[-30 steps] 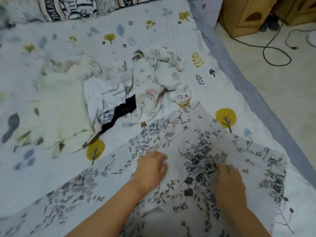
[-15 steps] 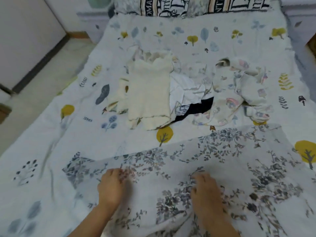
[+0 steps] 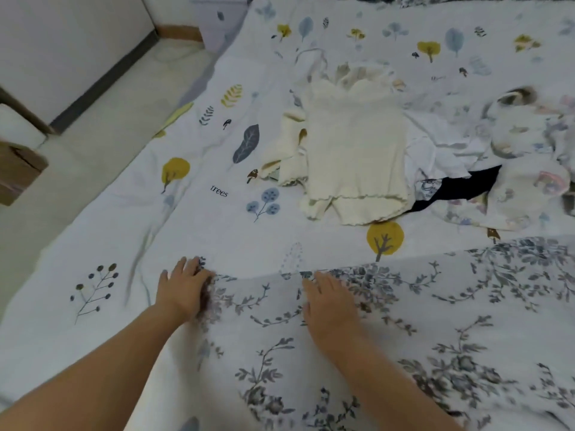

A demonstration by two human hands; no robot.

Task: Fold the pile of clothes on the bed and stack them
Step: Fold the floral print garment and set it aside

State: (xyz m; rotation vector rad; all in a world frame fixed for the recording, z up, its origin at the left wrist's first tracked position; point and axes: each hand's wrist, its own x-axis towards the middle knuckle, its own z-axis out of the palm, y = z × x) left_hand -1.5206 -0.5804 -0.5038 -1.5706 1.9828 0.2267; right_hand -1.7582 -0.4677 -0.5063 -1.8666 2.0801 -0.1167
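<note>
Head view looks down on the floral garment, a thin white cloth printed with grey-blue sprigs, spread flat across the near side of the bed. Both hands lie on its far edge. The left hand sits at the cloth's left corner, fingers extended and pressing down, though whether a fold is pinched under them I cannot tell. The right hand rests flat, fingers straight, just inside the edge.

Beyond it waits the rest of the pile: a cream knit top, a white and black piece beside it, and a pastel-print garment at the right.

The risk, to my eye, is that this light fabric creeps or wrinkles under sliding palms, so a fold made now could come out crooked.

The bedsheet is white with trees and leaves; pale floor and a white wall lie to the left.
</note>
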